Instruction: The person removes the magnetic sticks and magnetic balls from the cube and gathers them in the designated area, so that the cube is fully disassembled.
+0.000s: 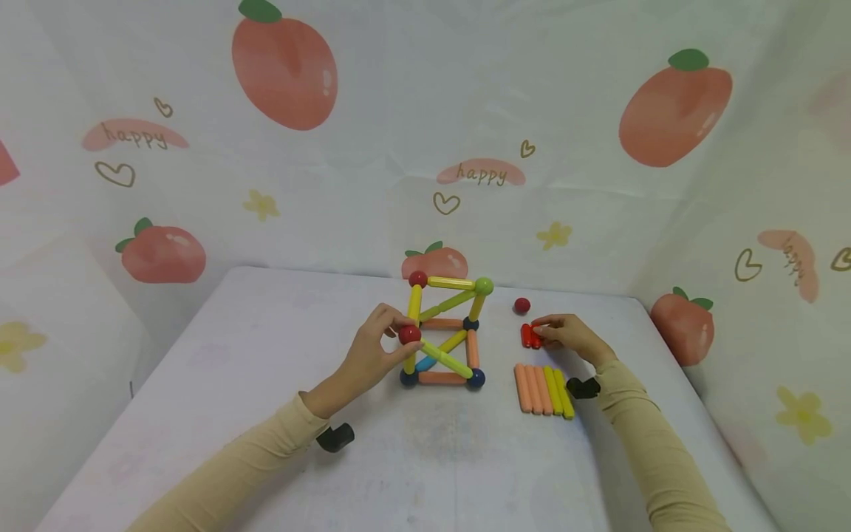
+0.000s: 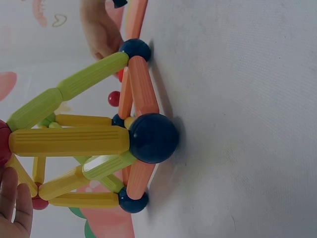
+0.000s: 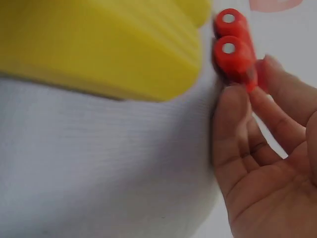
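A frame of magnetic rods and balls stands in the middle of the table, with navy balls at its base corners. My left hand pinches the red ball at its near upper left corner; yellow rods and a lime diagonal join there. To the right of the frame, my right hand reaches down to two short red rods lying side by side. Thumb and fingers pinch the nearer red rod, whose silver magnet tip faces the right wrist camera.
Nearer than the red rods lies a row of several orange rods and yellow rods. A loose red ball sits behind the red rods. Fruit-printed cloth hangs behind the white table.
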`<state>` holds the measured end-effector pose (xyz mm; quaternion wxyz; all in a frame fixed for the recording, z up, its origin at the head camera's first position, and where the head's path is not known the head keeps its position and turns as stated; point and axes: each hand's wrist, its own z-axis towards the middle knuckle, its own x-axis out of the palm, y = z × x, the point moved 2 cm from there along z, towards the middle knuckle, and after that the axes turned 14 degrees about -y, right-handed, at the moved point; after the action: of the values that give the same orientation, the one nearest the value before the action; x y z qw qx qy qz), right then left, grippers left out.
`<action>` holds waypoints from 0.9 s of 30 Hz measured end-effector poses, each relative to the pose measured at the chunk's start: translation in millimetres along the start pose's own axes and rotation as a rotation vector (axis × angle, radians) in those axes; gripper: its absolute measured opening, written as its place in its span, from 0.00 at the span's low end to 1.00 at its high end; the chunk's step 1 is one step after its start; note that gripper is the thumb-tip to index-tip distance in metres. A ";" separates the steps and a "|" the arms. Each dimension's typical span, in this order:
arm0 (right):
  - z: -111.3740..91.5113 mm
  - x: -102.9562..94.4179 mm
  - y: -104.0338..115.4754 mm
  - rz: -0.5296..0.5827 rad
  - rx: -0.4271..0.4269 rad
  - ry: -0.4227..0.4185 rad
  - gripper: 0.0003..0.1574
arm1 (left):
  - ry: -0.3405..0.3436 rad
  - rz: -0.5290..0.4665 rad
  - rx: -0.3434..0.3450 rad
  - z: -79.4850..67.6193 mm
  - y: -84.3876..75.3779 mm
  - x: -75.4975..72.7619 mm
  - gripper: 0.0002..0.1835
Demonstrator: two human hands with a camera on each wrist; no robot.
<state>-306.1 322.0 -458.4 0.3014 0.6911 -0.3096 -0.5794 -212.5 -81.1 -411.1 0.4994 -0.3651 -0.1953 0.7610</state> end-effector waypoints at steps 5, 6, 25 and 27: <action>-0.5 -5.7 2.5 0.030 0.033 -0.052 0.29 | 0.002 0.000 0.000 0.0 0.5 0.3 0.17; -2.2 -6.0 6.4 0.049 0.038 -0.074 0.28 | 0.002 0.000 -0.001 -0.2 0.7 0.5 0.17; -71.1 112.0 159.4 0.051 -0.540 0.142 0.24 | 0.007 -0.002 0.003 -0.2 0.7 -1.1 0.17; -71.6 119.9 163.2 0.058 -0.567 0.134 0.24 | 0.009 -0.005 0.002 -0.4 1.1 -1.1 0.17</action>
<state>-231.8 130.7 -395.0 0.5188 0.6068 -0.1343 -0.5870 -212.7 -82.6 -411.7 0.5028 -0.3674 -0.1931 0.7583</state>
